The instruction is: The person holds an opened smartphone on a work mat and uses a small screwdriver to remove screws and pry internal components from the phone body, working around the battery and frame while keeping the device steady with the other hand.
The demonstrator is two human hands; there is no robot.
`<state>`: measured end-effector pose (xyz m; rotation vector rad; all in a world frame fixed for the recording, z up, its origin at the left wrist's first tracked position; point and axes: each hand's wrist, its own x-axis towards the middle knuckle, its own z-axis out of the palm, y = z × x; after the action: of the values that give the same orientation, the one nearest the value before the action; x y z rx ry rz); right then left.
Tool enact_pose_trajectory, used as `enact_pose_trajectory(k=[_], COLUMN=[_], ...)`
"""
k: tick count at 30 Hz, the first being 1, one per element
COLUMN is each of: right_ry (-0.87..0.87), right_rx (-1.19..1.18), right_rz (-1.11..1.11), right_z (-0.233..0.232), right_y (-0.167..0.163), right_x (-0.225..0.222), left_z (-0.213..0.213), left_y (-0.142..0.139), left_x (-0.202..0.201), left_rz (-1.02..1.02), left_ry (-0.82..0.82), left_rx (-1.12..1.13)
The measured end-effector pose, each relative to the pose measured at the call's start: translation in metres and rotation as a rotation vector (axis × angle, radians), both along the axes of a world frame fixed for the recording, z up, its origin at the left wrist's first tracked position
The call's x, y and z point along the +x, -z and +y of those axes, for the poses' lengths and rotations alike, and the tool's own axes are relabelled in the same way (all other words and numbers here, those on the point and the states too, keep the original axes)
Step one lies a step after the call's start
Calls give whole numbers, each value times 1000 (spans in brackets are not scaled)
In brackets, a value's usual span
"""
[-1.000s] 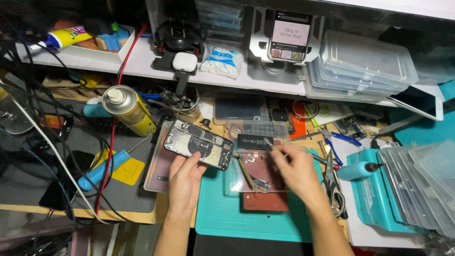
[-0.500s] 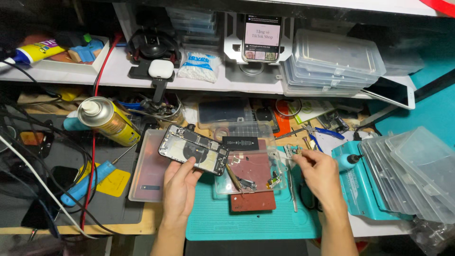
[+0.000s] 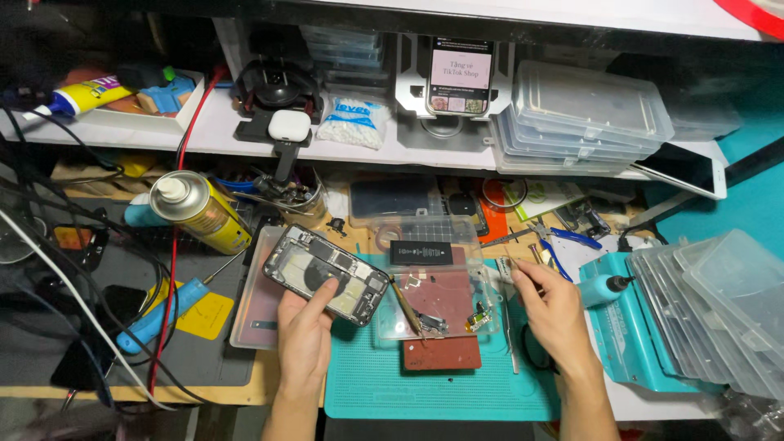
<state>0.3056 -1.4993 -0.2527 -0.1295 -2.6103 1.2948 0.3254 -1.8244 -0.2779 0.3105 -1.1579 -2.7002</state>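
One left hand (image 3: 304, 339) grips the opened phone (image 3: 325, 273); right hand (image 3: 555, 314) pinches tweezers (image 3: 517, 273).

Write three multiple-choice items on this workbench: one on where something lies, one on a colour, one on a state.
1. Where does the spray can lie?
A. left of the opened phone
B. on the upper shelf
C. under the right hand

2. What colour is the work mat?
A. red
B. teal
C. white

3. How is the opened phone held?
A. flat on the mat, untouched
B. in the left hand, insides showing
C. closed in both hands

Answers: 1 A, the can is left of the phone. 2 B, the mat is teal. 3 B, the left hand grips it; the right hand is apart.
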Motion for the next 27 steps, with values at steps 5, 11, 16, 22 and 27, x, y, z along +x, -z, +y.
enact_pose_trajectory(k=[5,11,16,22,27], right_ry=[-264,-444,-462,-496,-502], right_rx=[63,330,452,478,512], right_rz=[-43,42,3,31,49], right_z=[-18,-60,-74,-83,-84], right_y=[-14,-8,-8,-4,2], right_x=[-11,-36,-45,-49,-45], left_z=[26,29,25,23,23], left_y=[-2,1,1,7,10], left_x=[1,3,1,-2,3], left_rz=[22,24,11,4,22], left_ry=[-21,-33,-38,-37,-41], left_rx=[-82,-104,-125,-164,-152])
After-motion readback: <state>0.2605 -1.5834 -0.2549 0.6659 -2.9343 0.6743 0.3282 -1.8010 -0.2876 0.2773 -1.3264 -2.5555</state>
